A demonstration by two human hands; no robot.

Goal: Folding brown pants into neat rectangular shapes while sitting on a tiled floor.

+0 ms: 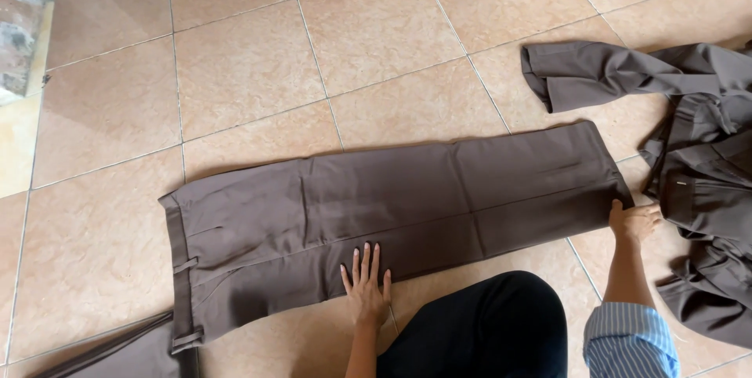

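Note:
A pair of brown trousers (392,206) lies flat and folded lengthwise on the tiled floor, waistband to the left, leg hems to the right. My left hand (365,284) rests palm down with fingers spread on the near edge of the trousers, around the middle. My right hand (633,221) grips the near corner of the hem at the right end. My knee in dark cloth (486,323) sits between my arms, just in front of the trousers.
A crumpled heap of more brown garments (697,166) lies at the right, reaching up toward the back. Another bit of brown cloth (117,350) shows at the bottom left. A stone step or ledge (23,18) stands at the far left corner.

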